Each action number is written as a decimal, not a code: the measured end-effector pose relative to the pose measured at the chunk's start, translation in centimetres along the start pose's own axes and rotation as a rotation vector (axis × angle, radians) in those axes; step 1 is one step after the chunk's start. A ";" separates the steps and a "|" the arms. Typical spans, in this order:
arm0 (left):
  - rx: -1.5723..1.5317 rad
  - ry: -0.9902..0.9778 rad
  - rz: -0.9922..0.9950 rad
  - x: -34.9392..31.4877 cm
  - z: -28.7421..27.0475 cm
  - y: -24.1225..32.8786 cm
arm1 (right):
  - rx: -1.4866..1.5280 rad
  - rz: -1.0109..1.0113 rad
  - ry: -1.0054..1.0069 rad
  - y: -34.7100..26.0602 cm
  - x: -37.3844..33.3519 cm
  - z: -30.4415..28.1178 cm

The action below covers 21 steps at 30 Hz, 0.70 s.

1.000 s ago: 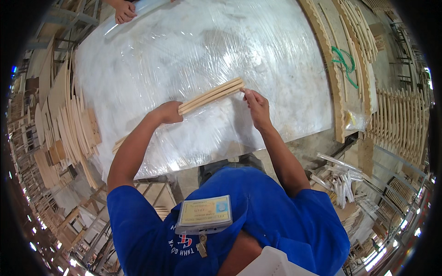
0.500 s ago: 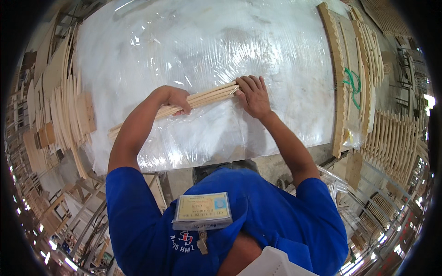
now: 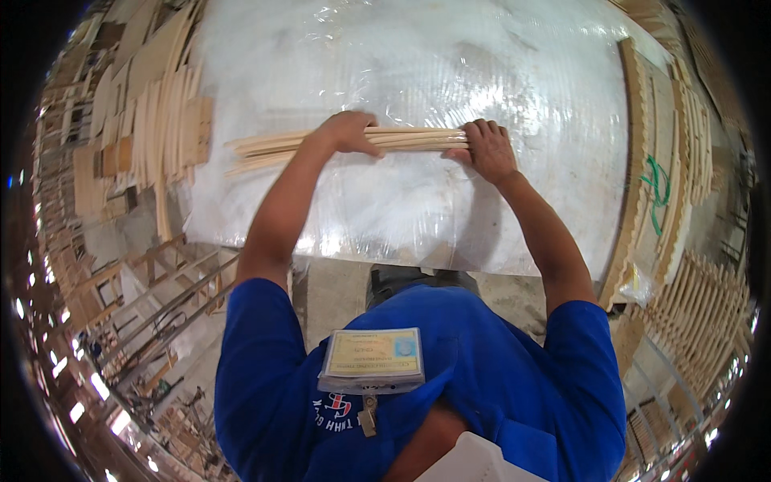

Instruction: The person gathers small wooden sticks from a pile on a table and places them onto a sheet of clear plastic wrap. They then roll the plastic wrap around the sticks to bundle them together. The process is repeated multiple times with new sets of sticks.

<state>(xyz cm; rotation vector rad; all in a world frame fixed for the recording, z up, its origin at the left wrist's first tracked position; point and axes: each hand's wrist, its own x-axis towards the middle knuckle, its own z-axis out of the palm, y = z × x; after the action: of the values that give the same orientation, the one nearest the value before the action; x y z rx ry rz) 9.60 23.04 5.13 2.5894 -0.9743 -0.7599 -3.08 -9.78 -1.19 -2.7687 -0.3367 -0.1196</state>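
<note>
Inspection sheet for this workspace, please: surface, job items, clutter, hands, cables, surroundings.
Surface: flat white worktop under glossy, wrinkled clear plastic film.
Job items: bundle of slim pale wooden sticks, left ends fanned out; contact with the worktop can't be told.
Clutter: long tan strips with wavy edges along the right side; loose green cord and crumpled clear plastic among them.
Hands: left hand grips the bundle mid-length; right hand grips its right end.
Cables: nothing seen.
Surroundings: pale flat wooden slats at left; rows of slender pale wooden rods at lower right.
</note>
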 end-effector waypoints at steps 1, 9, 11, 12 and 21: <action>-0.058 0.312 -0.030 -1.0 1.3 1.1 | -0.028 0.012 -0.015 0.6 -0.4 0.1; -0.075 0.824 -0.723 -10.0 11.0 3.7 | -0.030 0.014 -0.031 1.1 -0.9 -0.4; -0.215 0.858 -0.801 -10.6 13.2 2.8 | -0.061 -0.019 -0.020 0.7 -0.5 -0.4; -0.293 0.866 -0.778 -10.7 13.8 2.6 | -0.073 -0.027 -0.020 0.8 -0.7 -0.3; -1.183 0.679 -0.862 -15.5 10.2 1.0 | -0.040 0.001 -0.066 2.0 -0.3 -0.6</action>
<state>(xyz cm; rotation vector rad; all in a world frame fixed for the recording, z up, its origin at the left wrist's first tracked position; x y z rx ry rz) -6.51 32.07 2.98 1.7764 0.6865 -0.3296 -2.95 -11.90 -1.29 -2.8174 -0.3529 -0.0357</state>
